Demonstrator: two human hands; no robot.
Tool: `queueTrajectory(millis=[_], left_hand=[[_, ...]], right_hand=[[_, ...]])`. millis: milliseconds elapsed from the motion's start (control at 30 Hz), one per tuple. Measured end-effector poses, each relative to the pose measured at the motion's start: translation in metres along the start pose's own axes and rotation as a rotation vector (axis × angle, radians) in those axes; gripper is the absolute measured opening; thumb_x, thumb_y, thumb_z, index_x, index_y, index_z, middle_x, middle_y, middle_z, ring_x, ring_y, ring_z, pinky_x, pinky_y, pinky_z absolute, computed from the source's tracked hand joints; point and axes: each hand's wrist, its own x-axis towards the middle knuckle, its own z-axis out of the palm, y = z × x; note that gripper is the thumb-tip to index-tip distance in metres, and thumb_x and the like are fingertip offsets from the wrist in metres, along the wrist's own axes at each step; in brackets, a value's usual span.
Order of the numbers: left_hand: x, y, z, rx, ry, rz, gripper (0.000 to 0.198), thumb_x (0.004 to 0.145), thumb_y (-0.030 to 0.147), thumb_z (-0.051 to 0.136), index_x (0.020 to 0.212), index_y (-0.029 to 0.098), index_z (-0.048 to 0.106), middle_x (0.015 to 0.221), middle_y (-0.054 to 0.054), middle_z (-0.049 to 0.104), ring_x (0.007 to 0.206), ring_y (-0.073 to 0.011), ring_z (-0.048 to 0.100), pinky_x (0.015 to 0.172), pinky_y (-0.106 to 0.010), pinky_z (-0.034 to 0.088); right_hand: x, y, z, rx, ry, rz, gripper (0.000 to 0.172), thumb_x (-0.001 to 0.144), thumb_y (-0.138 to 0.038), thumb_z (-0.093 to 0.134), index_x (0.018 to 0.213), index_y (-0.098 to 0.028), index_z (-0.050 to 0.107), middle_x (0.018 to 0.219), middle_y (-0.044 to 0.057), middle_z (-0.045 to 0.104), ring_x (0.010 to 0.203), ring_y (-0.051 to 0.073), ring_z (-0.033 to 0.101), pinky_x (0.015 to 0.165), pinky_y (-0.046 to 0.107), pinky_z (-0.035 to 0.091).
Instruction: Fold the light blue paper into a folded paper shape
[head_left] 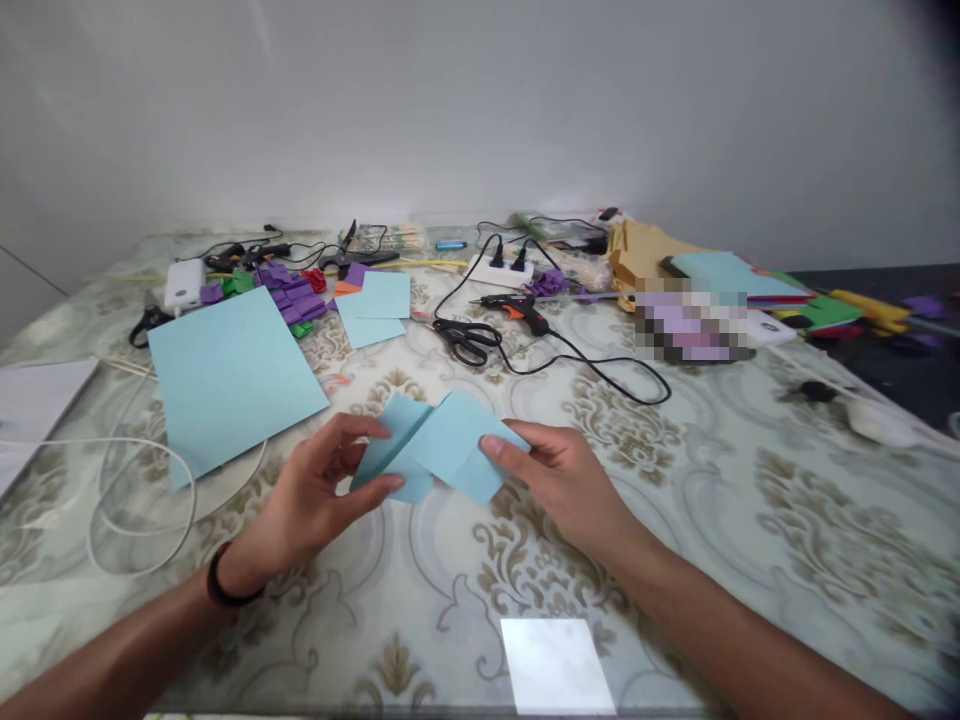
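Note:
Above the middle of the table, both hands hold light blue paper. My left hand (322,480) pinches a folded blue paper piece (397,440) between thumb and fingers at its left edge. My right hand (555,470) grips another blue paper square (457,440), thumb on top and fingers beneath. The two pieces overlap in the middle; whether they are joined I cannot tell. A large blue sheet (232,380) lies to the left of my left hand. A white square (555,665) lies near the front edge, below my right hand.
Behind the hands are scissors (469,340), a glue gun (517,310) with a looping cord, a power strip (502,268) and small blue squares (386,297). Folded purple paper (289,295) is back left. Stacked coloured paper (735,275) lies right; a white cable (191,490) loops left.

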Motion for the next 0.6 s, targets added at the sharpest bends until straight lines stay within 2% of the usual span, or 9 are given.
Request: queueTrajectory(millis=[100, 133, 167, 267, 367, 433, 533, 600], left_hand=[[-0.001, 0.003, -0.001, -0.064, -0.08, -0.043, 0.079, 0.08, 0.026, 0.089, 0.145, 0.03, 0.045, 0.115, -0.006, 0.069, 0.08, -0.0144, 0.069, 0.069, -0.025, 0.06], [-0.001, 0.005, -0.002, -0.016, -0.098, -0.034, 0.086, 0.079, 0.027, 0.09, 0.15, 0.031, 0.041, 0.117, -0.008, 0.069, 0.086, -0.0167, 0.07, 0.073, -0.027, 0.061], [-0.001, 0.007, -0.003, 0.056, -0.115, -0.005, 0.086, 0.08, 0.026, 0.09, 0.151, 0.031, 0.042, 0.117, -0.008, 0.071, 0.091, -0.0187, 0.071, 0.078, -0.028, 0.062], [-0.002, 0.014, -0.005, 0.239, -0.156, 0.194, 0.055, 0.085, 0.021, 0.084, 0.135, 0.029, 0.06, 0.117, -0.008, 0.075, 0.101, -0.0221, 0.074, 0.086, -0.032, 0.062], [-0.003, 0.02, -0.005, 0.291, -0.148, 0.353, 0.043, 0.089, 0.016, 0.079, 0.127, 0.031, 0.065, 0.114, -0.006, 0.078, 0.1, -0.0224, 0.076, 0.083, -0.033, 0.064], [-0.005, 0.022, -0.004, 0.368, -0.095, 0.4, 0.04, 0.088, 0.018, 0.08, 0.122, 0.033, 0.067, 0.115, -0.004, 0.079, 0.095, -0.0218, 0.078, 0.079, -0.032, 0.065], [-0.007, 0.022, -0.002, 0.496, -0.06, 0.447, 0.028, 0.087, 0.022, 0.081, 0.111, 0.032, 0.071, 0.109, -0.003, 0.082, 0.084, -0.0198, 0.079, 0.072, -0.029, 0.064], [-0.009, 0.023, -0.002, 0.546, -0.06, 0.464, 0.024, 0.088, 0.021, 0.08, 0.108, 0.031, 0.072, 0.105, -0.002, 0.083, 0.081, -0.0187, 0.08, 0.071, -0.028, 0.063]], right_hand=[[-0.004, -0.011, 0.004, -0.163, -0.046, -0.16, 0.03, 0.095, -0.042, 0.07, 0.077, -0.019, 0.074, 0.075, 0.002, 0.069, 0.066, 0.015, 0.062, 0.059, 0.026, 0.049], [-0.006, -0.014, 0.005, -0.196, -0.068, -0.219, 0.026, 0.096, -0.038, 0.069, 0.079, -0.019, 0.075, 0.081, 0.003, 0.073, 0.071, 0.016, 0.066, 0.064, 0.026, 0.052], [-0.009, -0.015, 0.007, -0.216, -0.089, -0.274, 0.023, 0.097, -0.034, 0.069, 0.081, -0.02, 0.076, 0.087, 0.005, 0.076, 0.077, 0.017, 0.07, 0.069, 0.027, 0.055], [-0.016, -0.016, 0.012, -0.215, -0.112, -0.357, 0.008, 0.094, -0.027, 0.073, 0.1, -0.023, 0.077, 0.103, 0.006, 0.08, 0.091, 0.019, 0.075, 0.081, 0.029, 0.059], [-0.021, -0.015, 0.013, -0.07, -0.057, -0.263, 0.042, 0.086, -0.03, 0.084, 0.124, -0.029, 0.067, 0.108, 0.004, 0.08, 0.097, 0.019, 0.076, 0.085, 0.03, 0.061], [-0.02, -0.014, 0.012, 0.043, -0.029, -0.195, 0.044, 0.081, -0.034, 0.088, 0.12, -0.028, 0.068, 0.104, 0.004, 0.08, 0.094, 0.019, 0.077, 0.082, 0.029, 0.061], [-0.018, -0.016, 0.01, 0.064, -0.001, -0.179, 0.027, 0.08, -0.037, 0.089, 0.099, -0.024, 0.076, 0.094, 0.003, 0.081, 0.088, 0.019, 0.076, 0.078, 0.028, 0.06], [-0.016, -0.017, 0.01, 0.038, 0.016, -0.193, 0.023, 0.079, -0.037, 0.089, 0.095, -0.023, 0.079, 0.089, 0.003, 0.081, 0.083, 0.018, 0.076, 0.076, 0.027, 0.06]])
